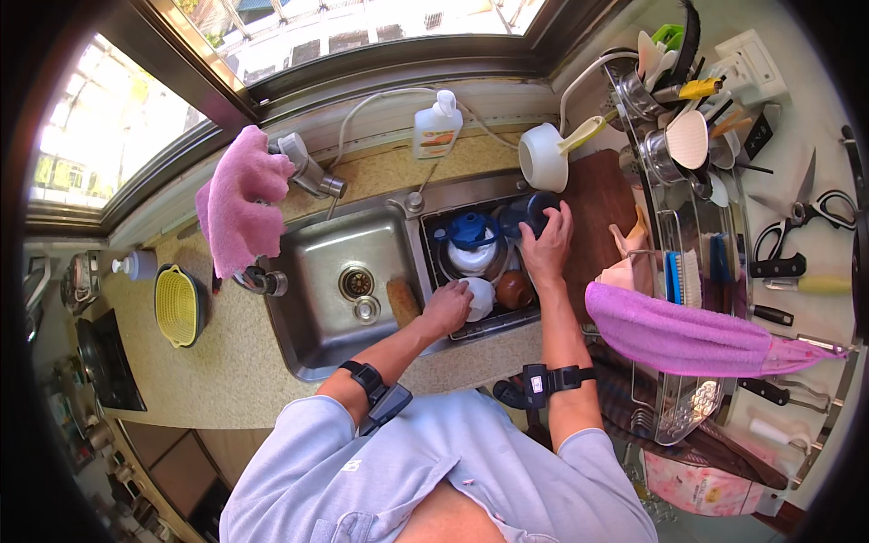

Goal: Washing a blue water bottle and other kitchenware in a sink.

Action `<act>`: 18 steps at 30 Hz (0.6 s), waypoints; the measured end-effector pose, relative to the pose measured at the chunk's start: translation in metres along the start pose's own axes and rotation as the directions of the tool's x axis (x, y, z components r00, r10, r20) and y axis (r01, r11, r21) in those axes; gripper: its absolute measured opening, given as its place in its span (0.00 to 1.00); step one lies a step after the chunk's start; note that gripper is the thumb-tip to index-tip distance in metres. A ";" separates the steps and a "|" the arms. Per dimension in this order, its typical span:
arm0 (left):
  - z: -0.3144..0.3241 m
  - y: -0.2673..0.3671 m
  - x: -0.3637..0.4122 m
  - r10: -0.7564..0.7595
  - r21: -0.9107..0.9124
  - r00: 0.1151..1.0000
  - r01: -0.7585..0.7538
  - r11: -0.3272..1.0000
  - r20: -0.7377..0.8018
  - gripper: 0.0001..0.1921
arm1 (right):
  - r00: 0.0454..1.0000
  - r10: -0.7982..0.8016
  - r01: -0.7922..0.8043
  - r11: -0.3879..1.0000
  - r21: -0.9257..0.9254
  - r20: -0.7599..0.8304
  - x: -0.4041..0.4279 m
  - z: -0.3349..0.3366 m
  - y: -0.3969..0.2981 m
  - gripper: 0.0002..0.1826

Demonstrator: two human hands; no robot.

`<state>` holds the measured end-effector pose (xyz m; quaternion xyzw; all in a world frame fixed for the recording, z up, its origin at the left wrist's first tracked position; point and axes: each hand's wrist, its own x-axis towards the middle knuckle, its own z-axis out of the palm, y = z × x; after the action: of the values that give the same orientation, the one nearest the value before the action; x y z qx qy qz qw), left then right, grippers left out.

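My left hand (448, 307) has its fingers on the edge of a small white bowl (479, 298) near the front of a black dish rack (468, 332). With fingers and thumb spread around it, my right hand (546, 248) grips a dark blue cup (526, 212) lying tilted at the rack's back right corner. Between the hands sits a reddish-brown round cup (514, 290). Behind the bowl, a blue lid-like piece (470, 231) rests over a white item (473, 258) in the rack. My fingers partly cover both held pieces.
Left of the rack is a steel sink basin (326, 251) with a brown scrubber (403, 302). A faucet (309, 166), a pump bottle (438, 129) and a white saucepan (544, 159) line the back. At right, a utensil rack (662, 224) holds a purple towel (679, 332).
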<state>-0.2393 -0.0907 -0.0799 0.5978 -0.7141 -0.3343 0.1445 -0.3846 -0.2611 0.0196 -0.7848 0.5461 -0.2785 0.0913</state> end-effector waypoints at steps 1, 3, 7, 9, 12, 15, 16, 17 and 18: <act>0.000 0.000 -0.001 -0.003 -0.001 1.000 0.003 1.000 -0.002 0.16 | 0.999 -0.018 0.019 1.000 0.019 -0.047 -0.001 0.001 0.001 0.28; -0.001 0.002 -0.002 -0.001 -0.010 1.000 0.001 1.000 0.007 0.16 | 0.999 -0.007 0.009 1.000 0.030 -0.051 -0.004 0.003 0.003 0.28; -0.004 0.004 -0.001 -0.002 -0.013 1.000 0.002 1.000 0.014 0.16 | 0.999 -0.030 0.030 0.999 0.012 -0.034 -0.006 0.008 0.005 0.30; -0.004 0.004 -0.001 -0.008 -0.019 1.000 0.009 1.000 0.019 0.17 | 0.999 -0.040 0.039 0.999 -0.033 -0.034 -0.002 0.006 0.001 0.31; -0.005 0.004 0.000 -0.006 -0.027 1.000 0.007 1.000 0.008 0.17 | 0.998 -0.056 0.054 0.993 -0.107 -0.010 0.001 0.004 0.000 0.32; -0.005 0.004 -0.002 -0.009 -0.028 1.000 0.009 1.000 0.009 0.16 | 0.997 -0.061 0.066 0.990 -0.124 0.040 0.002 0.002 0.001 0.32; -0.005 0.004 -0.002 -0.011 -0.028 1.000 0.011 1.000 0.008 0.16 | 0.996 -0.059 0.066 0.991 -0.115 0.064 0.001 0.002 0.000 0.32; -0.006 0.004 -0.002 -0.011 -0.025 1.000 0.011 1.000 0.012 0.16 | 0.996 -0.059 0.066 0.991 -0.115 0.064 0.001 0.002 -0.001 0.32; -0.007 0.004 -0.003 -0.010 -0.022 1.000 0.011 1.000 0.017 0.16 | 0.994 -0.081 0.089 0.990 -0.112 0.070 0.000 0.003 -0.003 0.31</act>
<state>-0.2379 -0.0895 -0.0715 0.5971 -0.7085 -0.3480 0.1431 -0.3811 -0.2603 0.0184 -0.8199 0.5241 -0.2245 0.0515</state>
